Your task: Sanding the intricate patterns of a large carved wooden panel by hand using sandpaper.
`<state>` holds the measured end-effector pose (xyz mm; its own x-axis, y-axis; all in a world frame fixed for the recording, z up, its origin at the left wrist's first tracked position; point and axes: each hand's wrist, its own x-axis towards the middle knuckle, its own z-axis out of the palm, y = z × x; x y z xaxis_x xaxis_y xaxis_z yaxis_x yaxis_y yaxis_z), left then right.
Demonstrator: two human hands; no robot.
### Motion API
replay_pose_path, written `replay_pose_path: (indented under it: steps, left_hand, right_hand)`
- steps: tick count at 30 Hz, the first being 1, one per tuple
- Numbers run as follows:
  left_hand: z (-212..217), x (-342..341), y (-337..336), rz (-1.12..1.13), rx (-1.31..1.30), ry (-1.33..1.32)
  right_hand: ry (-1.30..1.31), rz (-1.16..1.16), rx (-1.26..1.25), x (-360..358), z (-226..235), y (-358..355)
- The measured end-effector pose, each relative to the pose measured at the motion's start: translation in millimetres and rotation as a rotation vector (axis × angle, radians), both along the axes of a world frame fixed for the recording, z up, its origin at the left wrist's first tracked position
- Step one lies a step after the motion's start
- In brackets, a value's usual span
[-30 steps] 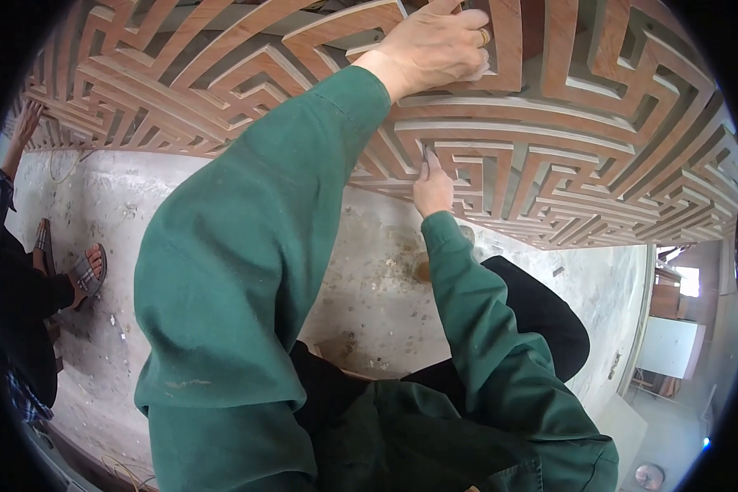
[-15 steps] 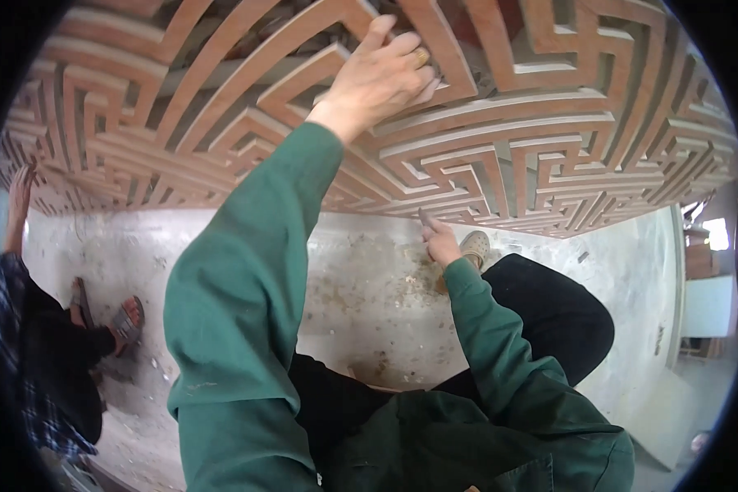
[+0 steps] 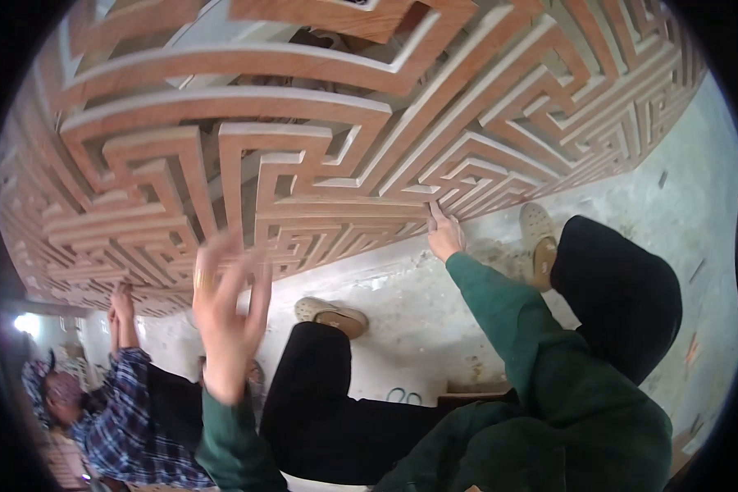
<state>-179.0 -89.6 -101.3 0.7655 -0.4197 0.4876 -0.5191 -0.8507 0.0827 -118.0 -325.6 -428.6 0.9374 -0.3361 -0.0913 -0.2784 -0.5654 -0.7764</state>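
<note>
A large wooden lattice panel (image 3: 320, 209), cut in a maze-like pattern with brown faces and pale edges, stands across the upper part of the head view. My left hand (image 3: 231, 299), blurred, is raised in front of its lower part with fingers apart and nothing in them; a ring shows on one finger. Farther right, my right hand (image 3: 446, 236) is at the panel's lower strips, one finger stretched up against the wood. Its other fingers are curled, and whatever they may pinch is too small to make out.
At the left a co-worker in a checked shirt (image 3: 123, 406) has hands (image 3: 123, 307) at the panel's lower edge. My beige clogs (image 3: 332, 317) are on the stained concrete floor (image 3: 418, 312). A teal-handled item (image 3: 403, 397) lies near a brown piece (image 3: 471, 394) between my legs.
My left hand has come off the upper panel and dropped low and left. The view has turned and shifted along the panel; the co-worker appears closer. My right hand stays by the lower strips.
</note>
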Motion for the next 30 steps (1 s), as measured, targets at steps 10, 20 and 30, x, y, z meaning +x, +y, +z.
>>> replay_pose_path:
  steps: [10,20,30]
  left_hand:
    - [-10,-81,4,0.174,-0.391,0.238]
    - [-19,-55,7,0.245,-0.553,0.477]
    - [-23,-58,-11,0.208,-0.429,0.637]
  right_hand:
    - [-0.031,0.270,0.178,10,106,97]
    - [0.113,-0.171,0.178,13,23,54]
    - [0.020,0.072,0.005,8,7,27]
